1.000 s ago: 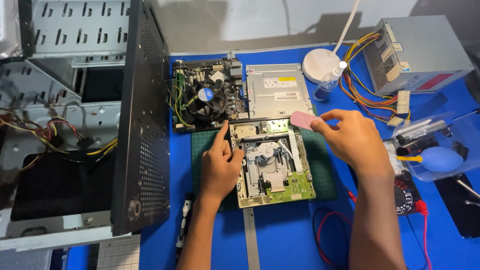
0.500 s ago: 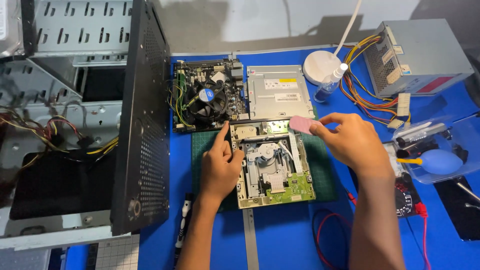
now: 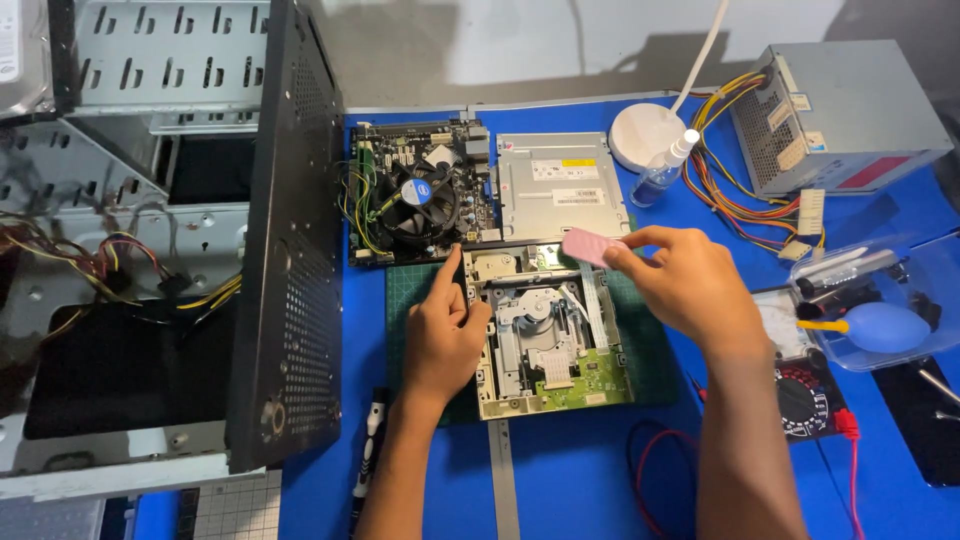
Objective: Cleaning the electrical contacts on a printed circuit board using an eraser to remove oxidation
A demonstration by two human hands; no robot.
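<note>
An opened optical drive with its mechanism and green circuit board exposed lies on a green cutting mat. My left hand rests on the drive's left edge, forefinger pointing up along it. My right hand pinches a small pink eraser-like block over the drive's far end.
An open black computer case with loose wires stands at left. Behind the drive lie a motherboard with fan and the drive's metal cover. A power supply, spray bottle, blue air blower, multimeter and screwdriver surround it.
My right hand has carried the pink block slightly down and left over the drive's far end. My left hand stays on the drive's left edge.
</note>
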